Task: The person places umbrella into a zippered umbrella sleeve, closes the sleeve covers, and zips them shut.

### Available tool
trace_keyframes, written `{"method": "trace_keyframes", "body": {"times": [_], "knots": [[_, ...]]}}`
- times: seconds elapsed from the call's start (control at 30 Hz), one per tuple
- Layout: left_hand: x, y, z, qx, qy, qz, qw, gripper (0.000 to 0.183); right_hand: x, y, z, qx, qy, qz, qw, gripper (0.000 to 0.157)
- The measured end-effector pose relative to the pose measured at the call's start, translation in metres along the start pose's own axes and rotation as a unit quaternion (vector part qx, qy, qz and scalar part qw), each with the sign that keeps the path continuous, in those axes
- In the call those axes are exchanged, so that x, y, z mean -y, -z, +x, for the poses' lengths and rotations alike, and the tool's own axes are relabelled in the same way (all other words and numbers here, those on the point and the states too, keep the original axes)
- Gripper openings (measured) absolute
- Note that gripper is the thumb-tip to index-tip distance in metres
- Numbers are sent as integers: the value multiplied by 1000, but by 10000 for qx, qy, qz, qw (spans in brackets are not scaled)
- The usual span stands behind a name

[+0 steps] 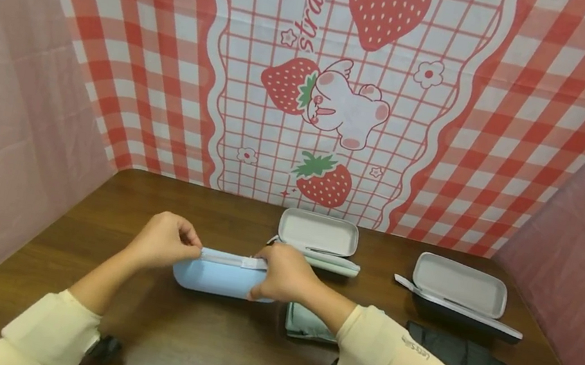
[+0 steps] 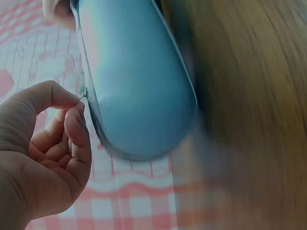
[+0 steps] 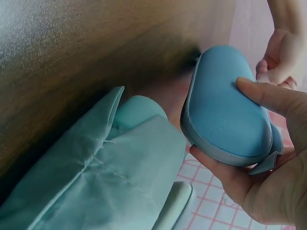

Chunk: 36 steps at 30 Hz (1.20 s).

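A light blue zip case [image 1: 219, 277] with rounded ends is held between both hands. At its left end the left hand [image 1: 167, 242] pinches a small zipper pull [image 2: 84, 95] between thumb and index finger, the other fingers curled in. The right hand [image 1: 288, 273] grips the opposite end, its thumb across the smooth face and its fingers underneath. A grey zip band runs around the case, with a fabric strap [image 3: 268, 165] by the right palm. Close beside the right hand lies a folded green umbrella [image 3: 110, 177], partly hidden under the right forearm in the head view.
Behind the right hand stands an open mint case [image 1: 319, 233] with a grey lining. Farther right are an open black case [image 1: 459, 287] and a folded black umbrella [image 1: 463, 363]. A strawberry-print cloth [image 1: 335, 105] hangs at the back of the wooden table [image 1: 193, 348].
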State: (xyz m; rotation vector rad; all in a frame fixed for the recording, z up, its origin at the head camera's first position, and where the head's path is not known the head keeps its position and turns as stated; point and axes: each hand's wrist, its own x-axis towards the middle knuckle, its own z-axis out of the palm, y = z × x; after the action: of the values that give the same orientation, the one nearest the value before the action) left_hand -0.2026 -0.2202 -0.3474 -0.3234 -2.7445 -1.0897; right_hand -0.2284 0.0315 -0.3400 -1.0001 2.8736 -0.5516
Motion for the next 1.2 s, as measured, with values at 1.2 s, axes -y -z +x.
{"method": "trace_keyframes", "body": {"times": [1.2], "knots": [[71, 23, -4, 766, 458, -658, 9938, 8, -12, 0, 34, 1328, -376, 722, 9878, 56]]}}
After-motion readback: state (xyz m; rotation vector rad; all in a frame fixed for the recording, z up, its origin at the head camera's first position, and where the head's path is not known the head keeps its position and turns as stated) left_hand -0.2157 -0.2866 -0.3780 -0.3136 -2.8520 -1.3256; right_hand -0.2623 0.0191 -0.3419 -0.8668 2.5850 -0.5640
